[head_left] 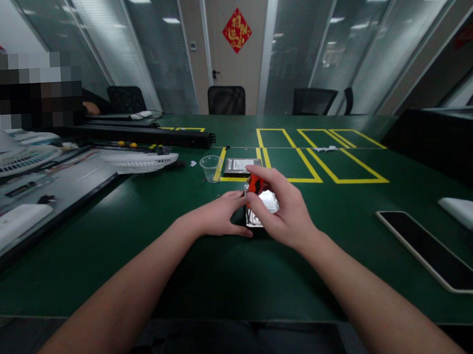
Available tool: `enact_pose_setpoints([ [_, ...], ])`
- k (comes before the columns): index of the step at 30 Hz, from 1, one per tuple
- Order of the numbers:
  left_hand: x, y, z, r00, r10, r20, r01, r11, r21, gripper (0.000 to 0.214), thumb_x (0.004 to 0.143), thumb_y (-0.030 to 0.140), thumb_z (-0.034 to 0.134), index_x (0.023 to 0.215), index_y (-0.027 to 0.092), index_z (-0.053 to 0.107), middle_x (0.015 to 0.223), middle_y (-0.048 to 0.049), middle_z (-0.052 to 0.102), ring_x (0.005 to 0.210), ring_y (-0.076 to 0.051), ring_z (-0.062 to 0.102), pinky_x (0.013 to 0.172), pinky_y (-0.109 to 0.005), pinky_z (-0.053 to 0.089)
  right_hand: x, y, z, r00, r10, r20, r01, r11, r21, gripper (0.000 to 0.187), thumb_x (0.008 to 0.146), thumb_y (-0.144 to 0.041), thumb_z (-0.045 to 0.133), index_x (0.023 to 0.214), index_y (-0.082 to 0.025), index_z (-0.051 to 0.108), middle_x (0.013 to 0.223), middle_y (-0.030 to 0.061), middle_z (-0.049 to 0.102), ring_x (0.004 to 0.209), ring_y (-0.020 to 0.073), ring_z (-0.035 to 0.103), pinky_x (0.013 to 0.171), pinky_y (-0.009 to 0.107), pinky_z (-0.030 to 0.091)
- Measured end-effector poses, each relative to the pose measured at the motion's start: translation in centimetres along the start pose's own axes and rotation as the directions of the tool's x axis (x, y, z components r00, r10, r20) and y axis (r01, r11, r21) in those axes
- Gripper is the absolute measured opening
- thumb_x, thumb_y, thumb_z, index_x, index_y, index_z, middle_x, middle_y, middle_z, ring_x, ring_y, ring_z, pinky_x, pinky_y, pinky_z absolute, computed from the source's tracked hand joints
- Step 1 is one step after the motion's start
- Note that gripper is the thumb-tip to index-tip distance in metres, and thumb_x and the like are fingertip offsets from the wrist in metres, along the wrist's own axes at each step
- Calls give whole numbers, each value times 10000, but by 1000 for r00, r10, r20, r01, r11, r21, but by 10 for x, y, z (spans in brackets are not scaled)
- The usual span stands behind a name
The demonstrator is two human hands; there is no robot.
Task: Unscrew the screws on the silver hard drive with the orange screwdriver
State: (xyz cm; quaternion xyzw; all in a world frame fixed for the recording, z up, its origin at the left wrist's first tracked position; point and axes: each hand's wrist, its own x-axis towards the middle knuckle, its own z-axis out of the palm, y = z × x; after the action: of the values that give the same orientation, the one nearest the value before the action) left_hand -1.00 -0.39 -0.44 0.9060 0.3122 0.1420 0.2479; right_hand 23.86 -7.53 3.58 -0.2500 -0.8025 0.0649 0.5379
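Note:
A silver hard drive (254, 219) lies on the green table in front of me, its shiny metal face up. My left hand (221, 213) grips its left side, thumb at the near edge and fingers at the far one. In my right hand (286, 209) is a screwdriver with an orange and black handle (255, 184), held upright over the drive. The screwdriver's tip is hidden, and the right hand covers much of the drive. Just beyond, a second hard drive (238, 166) with a white label rests beside a clear plastic cup (211, 170).
Yellow tape rectangles (309, 165) mark the table (328, 267). A phone (430, 248) and a white device (466, 218) lie at right. On the left are a metal panel (74, 188), white fan-like parts (140, 162) and a long black bar (151, 135). Another person sits at far left.

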Motion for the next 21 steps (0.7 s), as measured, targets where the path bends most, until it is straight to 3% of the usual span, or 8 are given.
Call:
enact_pose_setpoints([
  [5,1,2,-1,999,-37,23,37,999,-7,1173,951,727,1096,1942,323,614,2087,-193,523,1955,-554,455,1583,-764,429,-3,1,0,999,28,22,-28,999,28,595,1236,-209,646,1818,-315,711,1629,138,894,1336,334,920,1214,586,796],
  [11,0,2,1,999,-44,-3,44,999,-19,1053,939,714,1106,1835,321,716,1922,-194,691,1827,-542,609,1543,-739,489,0,2,1,1000,-17,-15,17,1000,-21,519,1214,-229,761,1721,-341,775,1437,108,921,1204,326,881,1069,541,811],
  [14,0,3,0,1000,-24,1,24,999,-21,1054,961,701,1095,1858,321,694,1910,-189,704,1822,-535,614,1538,-744,493,0,1,0,1000,-20,-11,20,1000,7,540,1219,-221,740,1747,-334,769,1478,119,917,1246,333,889,1107,559,812],
  [18,1,4,-1,998,-57,26,57,998,-11,1161,949,705,1101,1924,287,629,2020,-215,597,1923,-556,494,1586,-747,432,-3,1,0,999,30,15,-31,999,45,626,1237,-195,618,1838,-335,720,1657,131,892,1345,340,915,1223,609,802],
  [21,1,3,-1,998,-63,31,63,998,-6,1181,950,718,1094,1943,306,604,2065,-207,546,1954,-554,453,1599,-761,407,-3,1,1,1000,26,7,-27,999,25,608,1234,-222,647,1828,-325,726,1644,137,898,1367,352,911,1227,611,800],
])
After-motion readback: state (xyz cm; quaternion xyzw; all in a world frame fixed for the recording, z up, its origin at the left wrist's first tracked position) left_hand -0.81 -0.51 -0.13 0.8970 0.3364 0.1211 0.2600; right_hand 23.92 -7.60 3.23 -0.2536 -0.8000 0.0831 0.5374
